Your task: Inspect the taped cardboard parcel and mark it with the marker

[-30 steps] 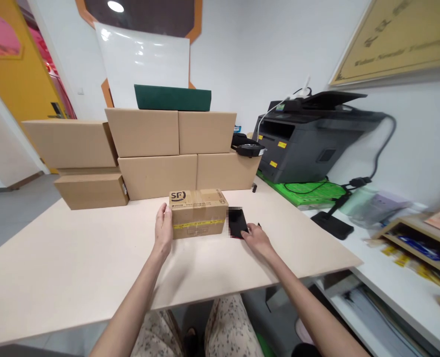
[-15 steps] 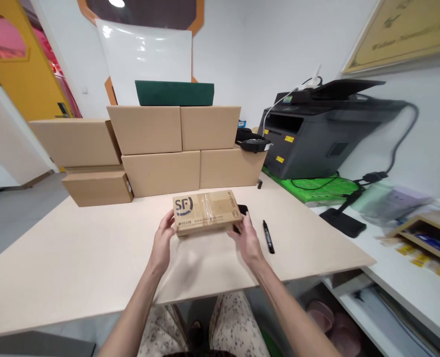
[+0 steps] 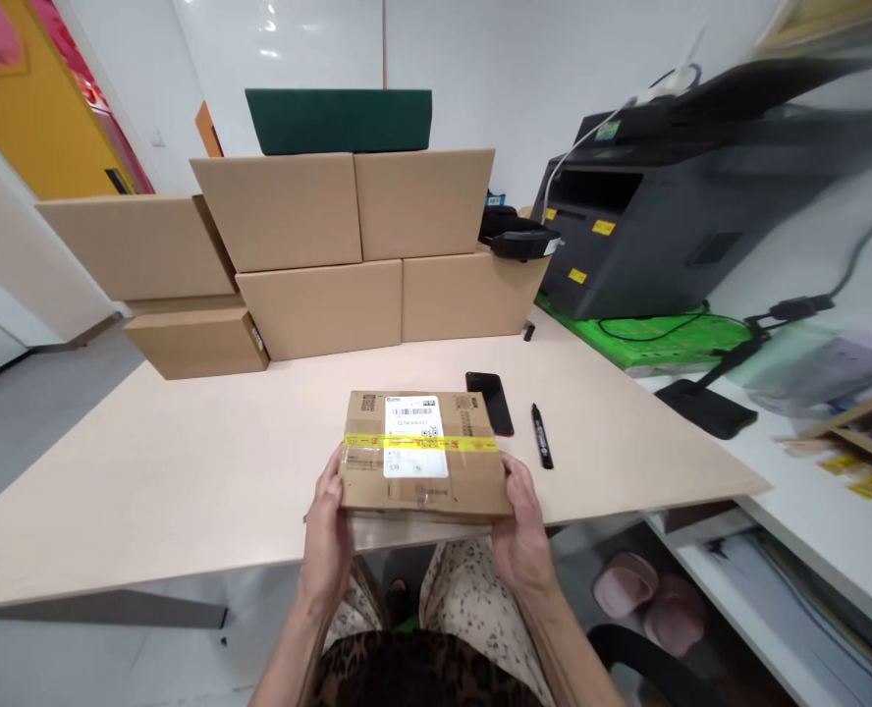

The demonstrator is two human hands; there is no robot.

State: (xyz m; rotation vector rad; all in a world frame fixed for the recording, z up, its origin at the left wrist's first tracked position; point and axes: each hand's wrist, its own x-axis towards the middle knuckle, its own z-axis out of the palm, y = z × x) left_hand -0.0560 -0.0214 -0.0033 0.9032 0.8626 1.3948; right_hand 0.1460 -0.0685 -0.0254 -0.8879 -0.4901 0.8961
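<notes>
Left hand [image 3: 325,535] clamps the left side of the taped cardboard parcel [image 3: 421,486], label up, at the near edge of the desk [image 3: 148,471], right hand [image 3: 524,525] clamps its right side, black smartphone [image 3: 489,401] and black marker [image 3: 542,436] just beyond parcel's right end.

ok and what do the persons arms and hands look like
The left hand and right hand wear no gloves, and no sleeve, watch or bracelet shows on the forearms. A leopard-print top shows at the bottom of the view, over pale speckled trousers.
</notes>
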